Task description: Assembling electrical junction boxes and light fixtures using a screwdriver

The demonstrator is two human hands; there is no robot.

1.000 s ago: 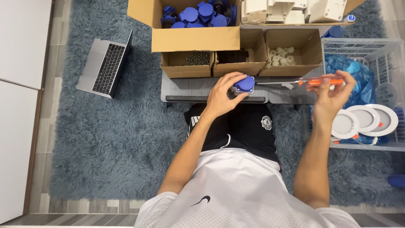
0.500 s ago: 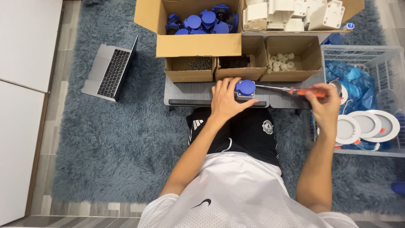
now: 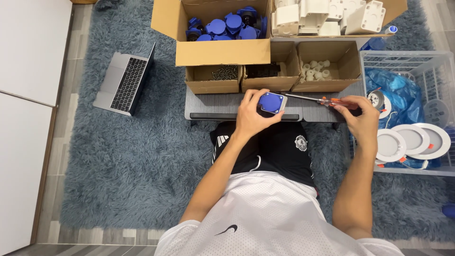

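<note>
My left hand grips a square blue socket part with a pale base, resting it on the grey lap tray. My right hand holds a screwdriver with an orange handle; its metal shaft points left and its tip meets the right edge of the socket. Both hands are over the tray, just in front of three small cardboard boxes.
Small boxes hold screws, dark parts and white caps. Behind stand a carton of blue sockets and a carton of white housings. A laptop lies left on the blue rug. A wire basket with round white lamps is right.
My right hand has come down and left with the screwdriver, bringing its tip to the socket. My left hand has lowered the socket onto the tray. The camera has shifted slightly.
</note>
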